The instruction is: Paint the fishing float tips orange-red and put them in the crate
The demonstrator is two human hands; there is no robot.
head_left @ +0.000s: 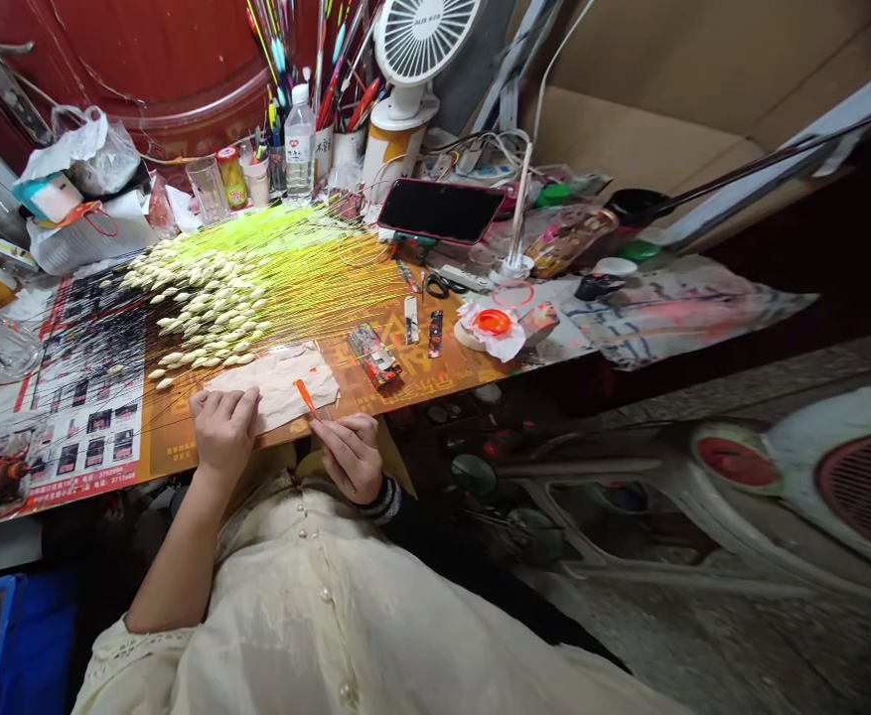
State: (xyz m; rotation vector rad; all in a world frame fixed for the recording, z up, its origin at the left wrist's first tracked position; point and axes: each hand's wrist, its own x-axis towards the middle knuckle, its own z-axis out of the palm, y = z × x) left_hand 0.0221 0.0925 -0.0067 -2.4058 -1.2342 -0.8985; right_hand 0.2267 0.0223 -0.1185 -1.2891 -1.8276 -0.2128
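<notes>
The left hand [224, 429] lies flat and open on a crumpled sheet of tan paper [275, 387]. The right hand [350, 457] is closed narrowly on a small orange plastic spatula [305, 397], whose tip points to 11 o'clock toward the paper. Both hands are at the near edge of the table, on an orange printed mat [182, 447]. Just past the paper, from 10 to 12 o'clock, rows of pale wheat-like buds on thin yellow-green stems [208, 303] fan out and block the way forward. At 1 o'clock lie a patterned packet [373, 355], black-handled scissors [436, 286], and an orange paint dish on white tissue [493, 328]. Farther off stand a black phone [439, 211], a water bottle [299, 144], and a desk fan [412, 40]. At 3 o'clock, the table edge drops to the floor.
</notes>
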